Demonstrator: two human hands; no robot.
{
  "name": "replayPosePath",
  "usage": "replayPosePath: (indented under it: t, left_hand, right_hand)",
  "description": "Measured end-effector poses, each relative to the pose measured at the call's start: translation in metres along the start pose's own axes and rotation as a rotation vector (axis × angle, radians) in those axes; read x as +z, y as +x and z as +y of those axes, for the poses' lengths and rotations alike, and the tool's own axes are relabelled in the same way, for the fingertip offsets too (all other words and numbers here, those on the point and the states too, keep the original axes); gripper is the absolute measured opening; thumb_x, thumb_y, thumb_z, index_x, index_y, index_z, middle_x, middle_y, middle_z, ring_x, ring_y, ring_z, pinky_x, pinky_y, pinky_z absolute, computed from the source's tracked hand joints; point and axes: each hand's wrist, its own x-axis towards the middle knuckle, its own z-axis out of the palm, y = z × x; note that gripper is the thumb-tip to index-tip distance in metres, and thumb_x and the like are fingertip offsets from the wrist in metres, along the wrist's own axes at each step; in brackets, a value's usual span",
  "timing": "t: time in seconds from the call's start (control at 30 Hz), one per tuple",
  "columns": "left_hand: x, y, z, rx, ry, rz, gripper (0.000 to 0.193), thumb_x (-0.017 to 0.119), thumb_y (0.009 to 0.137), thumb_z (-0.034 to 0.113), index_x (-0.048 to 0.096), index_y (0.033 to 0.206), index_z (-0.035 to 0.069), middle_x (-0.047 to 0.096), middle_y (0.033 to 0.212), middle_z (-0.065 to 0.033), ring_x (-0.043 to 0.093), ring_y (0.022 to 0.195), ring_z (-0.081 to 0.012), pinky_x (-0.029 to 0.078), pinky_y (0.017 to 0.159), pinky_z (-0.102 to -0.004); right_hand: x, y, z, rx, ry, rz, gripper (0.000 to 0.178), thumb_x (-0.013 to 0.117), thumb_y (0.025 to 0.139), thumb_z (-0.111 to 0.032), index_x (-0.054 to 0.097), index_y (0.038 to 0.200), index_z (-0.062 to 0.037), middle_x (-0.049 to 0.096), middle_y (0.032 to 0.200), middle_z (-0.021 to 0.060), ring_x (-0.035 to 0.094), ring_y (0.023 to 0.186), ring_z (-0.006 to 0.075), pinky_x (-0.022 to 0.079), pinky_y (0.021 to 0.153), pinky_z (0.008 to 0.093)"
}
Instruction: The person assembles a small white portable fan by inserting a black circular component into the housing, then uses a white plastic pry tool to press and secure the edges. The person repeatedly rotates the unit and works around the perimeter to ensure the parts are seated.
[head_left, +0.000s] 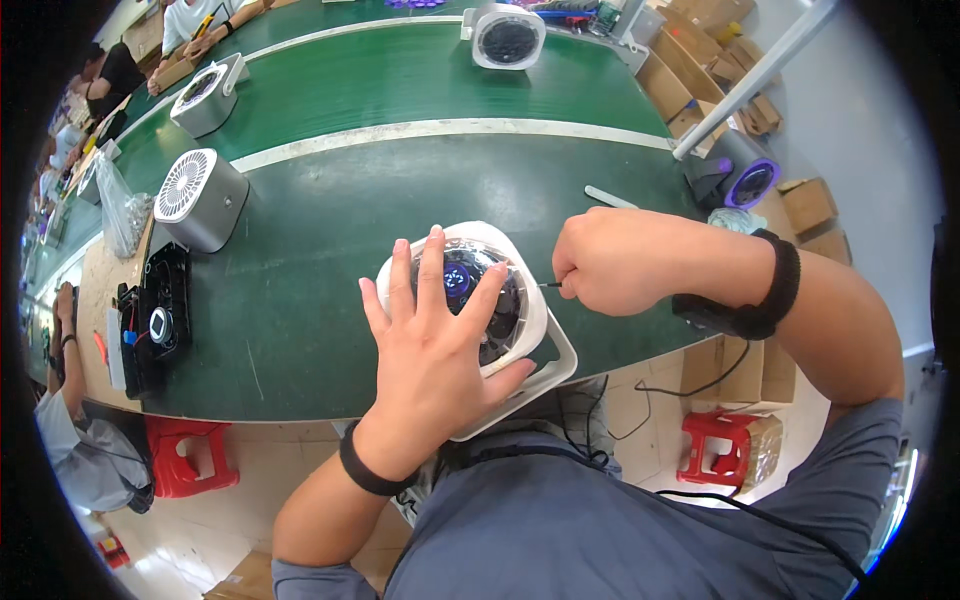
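A long green counter (pixel 330 270) with white stripes runs through a workshop, cardboard boxes (pixel 720 60) stacked at the far right and red stools (pixel 185 455) on the pale floor below. At its near edge sits a white fan unit (pixel 500 320), round dark face up with a blue glow at the middle; much of that face is hidden under the left hand (pixel 430 340), and its lower rim is cut off behind the person's grey shirt. The left hand lies flat on it, fingers (pixel 432 265) spread wide and straight, palm pressing down, gripping nothing. The right hand (pixel 610 262) is closed into a fist just beside the unit's right rim, around a thin tool (pixel 549 285) of which only a short metal tip shows, probably a small screwdriver; the handle is wholly covered. Similar grey fan units (pixel 200 198) stand well apart on the left, and other people's arms show only at the far left rim
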Motion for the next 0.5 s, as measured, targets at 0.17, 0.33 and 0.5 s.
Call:
replayPosePath:
  t: [0.17,0.33,0.5]
  left_hand:
    - [-0.008,-0.007,-0.004,-0.013,-0.022,-0.057,0.116,0.098,0.062,0.055,0.050,0.162,0.021,0.026,0.172,-0.0310,0.023,0.159,-0.0576,0.025,0.118,-0.0813]
    - [-0.004,-0.005,-0.013,-0.079,-0.038,-0.011,0.137,0.098,0.062,0.057,0.030,0.170,0.007,0.026,0.172,-0.0324,0.023,0.159,-0.0576,0.025,0.125,-0.0705]
    - [-0.003,-0.004,-0.013,-0.033,-0.042,0.007,0.116,0.098,0.065,0.055,0.050,0.160,0.009,0.029,0.169,-0.0358,0.026,0.157,-0.0591,0.030,0.122,-0.0705]
  right_hand:
    - [0.002,0.002,0.004,-0.014,-0.024,-0.010,0.024,0.062,0.099,-0.013,0.080,0.107,0.0008,0.080,0.105,0.0211,0.076,0.103,0.0396,0.059,0.092,0.0465]
    - [0.003,0.003,0.010,-0.020,-0.001,-0.011,0.024,0.062,0.098,-0.013,0.080,0.107,0.0015,0.080,0.104,0.0211,0.076,0.102,0.0395,0.059,0.091,0.0461]
    - [0.007,0.003,0.014,-0.038,0.012,0.001,0.024,0.063,0.098,-0.013,0.080,0.106,0.0020,0.080,0.102,0.0218,0.076,0.100,0.0397,0.059,0.089,0.0465]
